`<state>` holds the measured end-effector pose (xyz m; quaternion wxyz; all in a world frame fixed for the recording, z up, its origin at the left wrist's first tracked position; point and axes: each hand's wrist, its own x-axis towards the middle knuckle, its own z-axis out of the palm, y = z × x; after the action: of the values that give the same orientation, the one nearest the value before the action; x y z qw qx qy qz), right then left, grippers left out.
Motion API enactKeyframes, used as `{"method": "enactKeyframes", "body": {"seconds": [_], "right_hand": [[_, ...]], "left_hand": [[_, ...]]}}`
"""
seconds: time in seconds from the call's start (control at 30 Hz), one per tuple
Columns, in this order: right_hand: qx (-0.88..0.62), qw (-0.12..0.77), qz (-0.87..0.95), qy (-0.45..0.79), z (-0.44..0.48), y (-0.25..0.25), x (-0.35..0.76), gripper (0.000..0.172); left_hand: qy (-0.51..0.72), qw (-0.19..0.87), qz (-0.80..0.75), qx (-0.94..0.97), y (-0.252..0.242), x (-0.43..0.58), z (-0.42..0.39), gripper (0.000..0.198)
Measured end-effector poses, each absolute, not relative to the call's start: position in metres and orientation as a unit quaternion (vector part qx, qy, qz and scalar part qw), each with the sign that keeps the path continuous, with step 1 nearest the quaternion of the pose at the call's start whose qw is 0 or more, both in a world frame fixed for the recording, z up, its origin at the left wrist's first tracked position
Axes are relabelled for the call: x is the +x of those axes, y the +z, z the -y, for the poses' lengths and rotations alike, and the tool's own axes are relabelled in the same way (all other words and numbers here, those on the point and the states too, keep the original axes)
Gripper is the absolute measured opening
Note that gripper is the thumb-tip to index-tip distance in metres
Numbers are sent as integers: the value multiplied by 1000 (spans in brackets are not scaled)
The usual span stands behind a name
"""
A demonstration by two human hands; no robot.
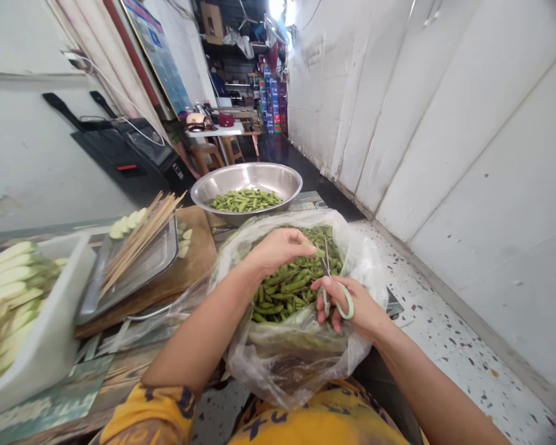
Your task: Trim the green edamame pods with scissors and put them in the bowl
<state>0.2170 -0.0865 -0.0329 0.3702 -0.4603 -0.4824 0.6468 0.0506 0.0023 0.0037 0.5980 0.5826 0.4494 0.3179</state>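
Observation:
Above a clear plastic bag [301, 364] of green edamame pods [282, 290], my left hand [280, 250] pinches one pod [320, 253] between thumb and fingertips. Scissors [346, 303] with pale green handles sit in my right hand [356, 306], its fingers through the loops. Their blades [326, 259] point up and away from me, apart at the tips, right beside the pinched pod. Just past the bag stands a wide steel bowl [287, 179] with a layer of pods [245, 199] in its bottom.
To the left, a metal tray [162, 253] with wooden skewers [141, 241] lies on a cutting board [199, 235]. A white tub [69, 309] at far left holds skewered pale green slices [12, 278]. A white wall [445, 123] runs along the right, beside a speckled floor [440, 309].

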Motion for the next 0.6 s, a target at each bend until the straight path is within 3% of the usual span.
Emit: {"method": "enactKeyframes", "body": {"seconds": [0.6], "right_hand": [[-492,361,499,616,87,-32,216,45]], "left_hand": [[292,513,-460,663,-5,54,2,25]]}}
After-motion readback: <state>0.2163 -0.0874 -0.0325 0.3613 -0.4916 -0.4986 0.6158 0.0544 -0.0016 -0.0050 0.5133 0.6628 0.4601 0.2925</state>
